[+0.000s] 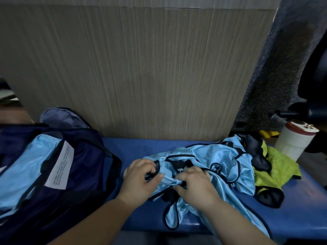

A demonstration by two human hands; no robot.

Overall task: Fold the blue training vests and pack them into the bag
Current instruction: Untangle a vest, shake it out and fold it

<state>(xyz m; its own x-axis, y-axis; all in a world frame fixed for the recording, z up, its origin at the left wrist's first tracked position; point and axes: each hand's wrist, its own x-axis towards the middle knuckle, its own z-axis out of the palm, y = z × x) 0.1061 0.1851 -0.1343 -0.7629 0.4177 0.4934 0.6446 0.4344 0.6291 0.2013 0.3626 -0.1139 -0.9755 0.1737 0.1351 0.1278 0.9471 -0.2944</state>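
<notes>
Far left is the navy bag (85,174), open at the top. There's one light-blue packed vest (26,167) lying in it already, with a white label (60,167) showing on top. I can only count that one; there could be more underneath.

Next over, the left hand (139,179) has its fingers curled in and is pinching the black trim. Just beside it, the right hand (194,184) is bunched around a fistful of the same shiny fabric. Both are working the near-left end of the blue vests (223,156), which sit in a crumpled heap in the middle of the blue tabletop (138,149), a bit apart from the bag.

My guess is this stuff is super light, floppy and slick, so it'll probably slide out of any fold you don't pin down. I'd hold it by the black binding at the shoulders or the hem, since that edge looks firmer than the satin.

How many are in the heap? No idea. Looks like more than one, but they're too tangled to count.

Right of it there's one lime-green vest (279,167) touching the blue heap, and one white container (293,140) with a red lid at the far right.
</notes>
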